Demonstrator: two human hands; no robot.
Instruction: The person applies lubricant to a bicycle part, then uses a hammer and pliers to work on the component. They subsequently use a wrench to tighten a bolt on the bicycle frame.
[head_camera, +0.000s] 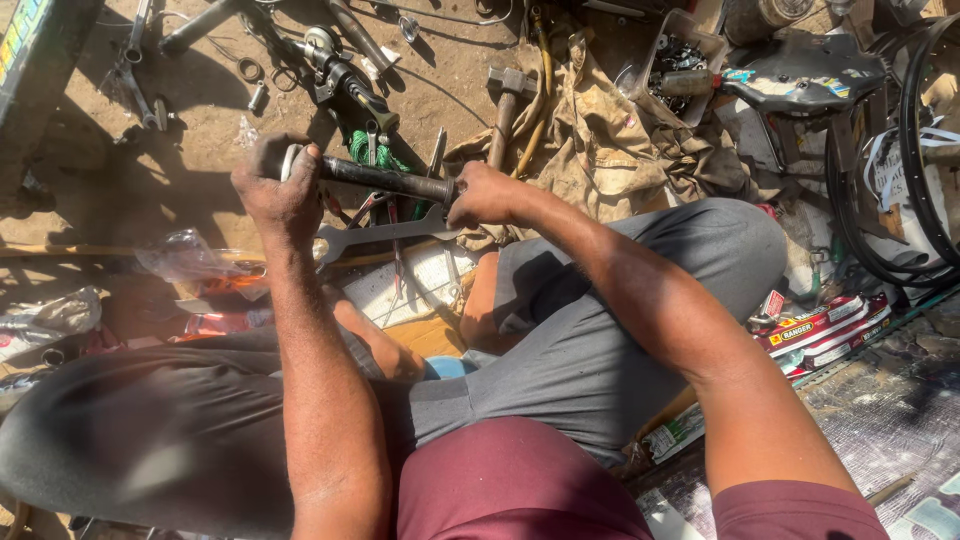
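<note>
Black and greasy, the metal rod (385, 180) lies almost level between the two hands, a little above the centre of the picture. It is a thin cylinder with a dull dark surface. Its end at 9 o'clock carries a pale round cap, and the end at 3 o'clock goes into the fist. The left hand (275, 190) is wrapped over the capped end, fingers curled tight around it, the knuckles dark with dirt. The right hand (485, 195) grips the other end, its fingers closed on the rod. If the right hand also touches the flat wrench, I cannot tell.

Just below the rod, at 6 o'clock from it, a large flat grey wrench (385, 235) lies across, with an open jaw at its left end. At 12 o'clock from the rod a hammer (505, 105) lies on the sandy ground (190, 150), next to a crumpled beige cloth (600, 140). Green cord (368, 150) shows just above the rod. Both knees in grey trousers (600, 330) fill the lower half. At 3 o'clock, well apart, a black bicycle tyre (915, 150) stands.
</note>
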